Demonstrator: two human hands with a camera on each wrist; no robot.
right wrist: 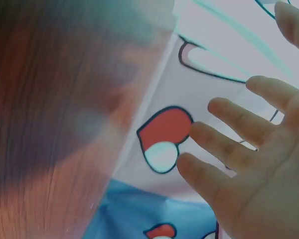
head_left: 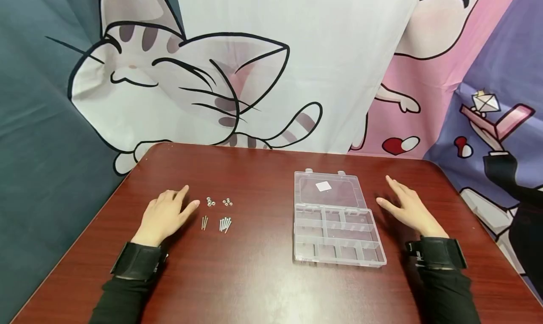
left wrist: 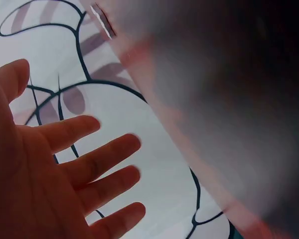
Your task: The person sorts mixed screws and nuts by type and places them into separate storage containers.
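A cartoon-print cloth [head_left: 339, 69] hangs behind a red-brown table [head_left: 254, 286]. The clear box [head_left: 339, 240] lies right of centre, lid open away from the person — probably light, stiff and slick, best taken by its outer walls. The screws [head_left: 225, 224] and nuts [head_left: 227, 202], grouped at left, look hard but fiddly; a fingertip pinch should suit. The left hand [head_left: 163, 215] is beside them, the right hand [head_left: 412, 208] beside the box — both reaching forward, thumbs inward, fingers spread, holding nothing.
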